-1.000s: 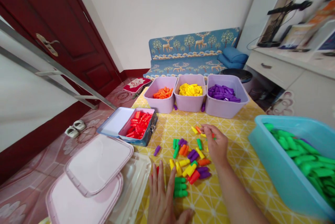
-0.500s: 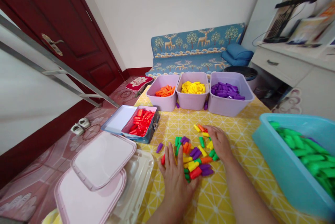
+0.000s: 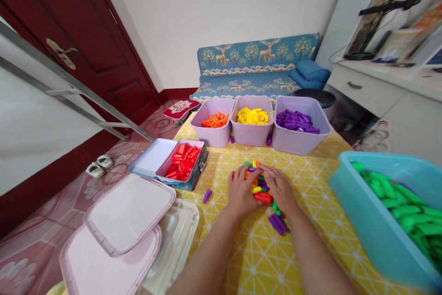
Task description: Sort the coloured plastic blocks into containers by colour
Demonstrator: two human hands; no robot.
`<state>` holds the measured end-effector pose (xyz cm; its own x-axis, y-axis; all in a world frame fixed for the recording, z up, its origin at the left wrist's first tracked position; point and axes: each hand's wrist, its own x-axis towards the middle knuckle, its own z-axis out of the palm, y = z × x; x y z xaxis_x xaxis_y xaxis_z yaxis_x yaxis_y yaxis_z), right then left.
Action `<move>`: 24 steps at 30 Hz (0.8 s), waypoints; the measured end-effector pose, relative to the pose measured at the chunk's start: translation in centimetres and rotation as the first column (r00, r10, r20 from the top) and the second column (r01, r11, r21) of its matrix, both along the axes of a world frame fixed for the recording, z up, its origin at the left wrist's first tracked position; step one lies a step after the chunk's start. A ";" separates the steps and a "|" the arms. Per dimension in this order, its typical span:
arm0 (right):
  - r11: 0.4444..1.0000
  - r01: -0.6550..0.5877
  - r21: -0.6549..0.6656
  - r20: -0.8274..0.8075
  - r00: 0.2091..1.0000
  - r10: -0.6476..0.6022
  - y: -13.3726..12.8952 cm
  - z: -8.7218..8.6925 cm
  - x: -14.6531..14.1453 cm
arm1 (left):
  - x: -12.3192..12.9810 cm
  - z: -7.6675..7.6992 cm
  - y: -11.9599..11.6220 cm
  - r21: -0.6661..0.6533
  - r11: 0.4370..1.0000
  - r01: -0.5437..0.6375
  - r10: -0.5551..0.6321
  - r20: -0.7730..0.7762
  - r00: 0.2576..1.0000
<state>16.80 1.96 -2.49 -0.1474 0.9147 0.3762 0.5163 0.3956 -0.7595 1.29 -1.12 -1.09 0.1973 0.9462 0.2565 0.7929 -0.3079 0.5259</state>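
On the yellow patterned tablecloth, a mixed pile of small tube-shaped plastic pieces (image 3: 263, 197) in red, yellow, green, orange and purple lies between my two hands. My left hand (image 3: 242, 193) curves around the pile's left side, fingers apart and touching pieces. From the right, my right hand (image 3: 280, 189) cups the other side, its fingers stretched forward over the edge of the pile. Both palms face inward, and the hands partly hide the pieces. Purple pieces (image 3: 278, 224) lie just below the right hand. One purple piece (image 3: 207, 196) sits alone to the left.
Lilac tubs hold orange (image 3: 211, 136), yellow (image 3: 251, 135) and purple pieces (image 3: 299, 142) at the back. A hinged tin (image 3: 198, 170) of red pieces stands left. Pale lids (image 3: 131, 212) lie at front left. A turquoise bin (image 3: 373, 235) of green pieces stands right.
Both hands have moved closer together, drawing the spread pieces into a tighter pile. A few purple pieces are left outside it, below the right hand. The view has shifted slightly.
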 end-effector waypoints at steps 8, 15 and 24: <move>0.982 0.025 -0.187 -0.161 0.985 -0.056 -0.4 1.2 0.2 | -2.9 -1.3 1.5 -0.005 0.998 -0.061 0.057 0.438 0.897; 0.988 0.021 -0.154 -0.038 0.999 -0.028 0.1 2.7 1.7 | -2.9 -1.0 0.8 -0.008 0.979 -0.206 0.194 0.374 0.907; 0.975 0.037 -0.220 0.515 0.853 0.084 -1.8 4.9 1.1 | -2.8 0.9 -0.1 0.077 0.964 -0.254 0.230 0.235 0.944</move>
